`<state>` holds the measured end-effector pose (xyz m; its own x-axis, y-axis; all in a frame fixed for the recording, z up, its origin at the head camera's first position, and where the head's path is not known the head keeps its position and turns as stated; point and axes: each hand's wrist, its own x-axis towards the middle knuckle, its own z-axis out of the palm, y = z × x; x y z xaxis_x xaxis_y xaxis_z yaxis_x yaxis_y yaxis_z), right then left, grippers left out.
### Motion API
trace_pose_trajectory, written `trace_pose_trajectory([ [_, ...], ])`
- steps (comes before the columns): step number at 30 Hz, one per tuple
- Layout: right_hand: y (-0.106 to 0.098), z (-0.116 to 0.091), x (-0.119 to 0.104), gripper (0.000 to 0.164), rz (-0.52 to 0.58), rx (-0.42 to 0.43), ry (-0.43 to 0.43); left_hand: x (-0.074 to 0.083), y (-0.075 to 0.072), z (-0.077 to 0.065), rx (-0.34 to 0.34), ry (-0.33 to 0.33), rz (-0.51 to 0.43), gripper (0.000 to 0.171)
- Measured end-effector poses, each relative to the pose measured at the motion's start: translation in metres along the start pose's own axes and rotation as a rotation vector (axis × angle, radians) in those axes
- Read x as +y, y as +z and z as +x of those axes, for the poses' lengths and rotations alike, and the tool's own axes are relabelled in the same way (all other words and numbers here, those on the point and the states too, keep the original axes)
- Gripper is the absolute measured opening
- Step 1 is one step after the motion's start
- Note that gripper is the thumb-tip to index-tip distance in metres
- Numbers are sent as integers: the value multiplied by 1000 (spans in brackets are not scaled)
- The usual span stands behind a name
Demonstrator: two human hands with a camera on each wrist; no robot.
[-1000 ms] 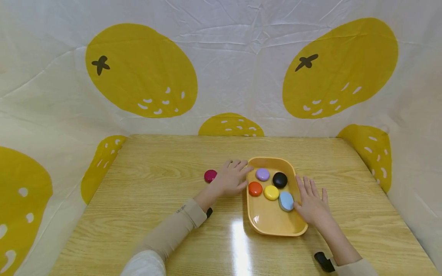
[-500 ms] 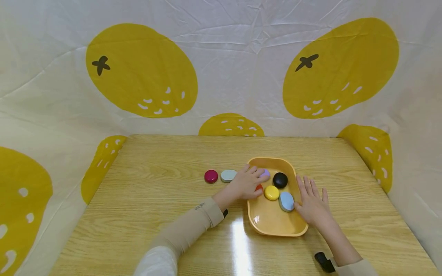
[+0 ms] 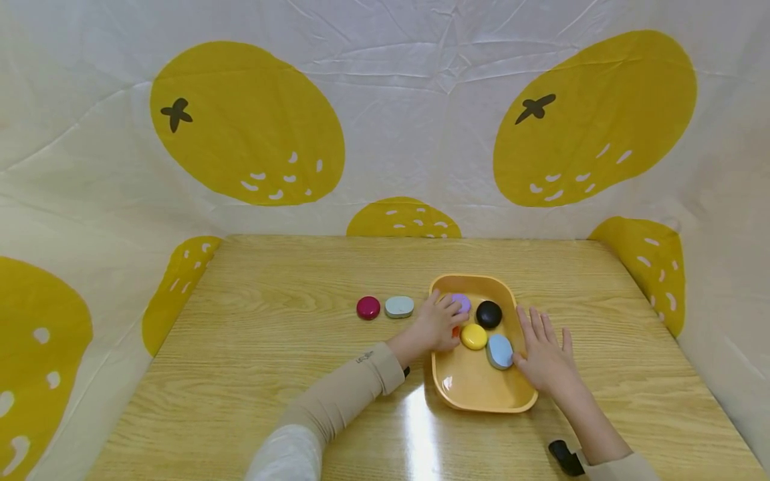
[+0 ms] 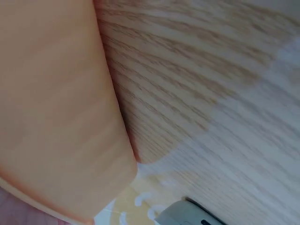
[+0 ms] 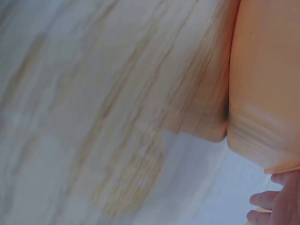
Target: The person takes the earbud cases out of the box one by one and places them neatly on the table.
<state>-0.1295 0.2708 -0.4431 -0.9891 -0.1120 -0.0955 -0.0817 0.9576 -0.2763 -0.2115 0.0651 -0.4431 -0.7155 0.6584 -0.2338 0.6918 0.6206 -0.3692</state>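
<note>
My left hand (image 3: 434,325) reaches over the left rim of the yellow-orange tray (image 3: 463,394). Its fingers and thumb bend around a glossy orange-red disc (image 3: 455,331), which they mostly cover. A lilac disc (image 3: 461,303) peeks out beyond the fingers. Also in the tray are a black disc (image 3: 488,314), a yellow disc (image 3: 474,337) and a light blue oval piece (image 3: 500,351). My right hand (image 3: 546,357) lies along the tray's right side, fingers spread and straight, thumb at the rim. In the right wrist view, fingertips (image 5: 265,200) show beside the tray's outer wall (image 5: 267,84).
On the wooden table (image 3: 271,321), left of the tray, a crimson disc (image 3: 368,308) and a pale grey-green oval piece (image 3: 400,307) lie side by side. A white cloth (image 3: 415,133) with yellow fruit prints hangs behind the table and at its sides.
My left hand has moved right from the pale oval piece, now uncovered, over the rim into the tray, and its fingers have bent around the orange-red disc. My right hand has stayed put.
</note>
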Motion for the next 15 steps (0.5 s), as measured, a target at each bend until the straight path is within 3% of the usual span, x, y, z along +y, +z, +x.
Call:
trace_pose_trajectory([
  [15,0,0,0,81,-1,5,-2,5,-8,3,-159,-31,83,57],
])
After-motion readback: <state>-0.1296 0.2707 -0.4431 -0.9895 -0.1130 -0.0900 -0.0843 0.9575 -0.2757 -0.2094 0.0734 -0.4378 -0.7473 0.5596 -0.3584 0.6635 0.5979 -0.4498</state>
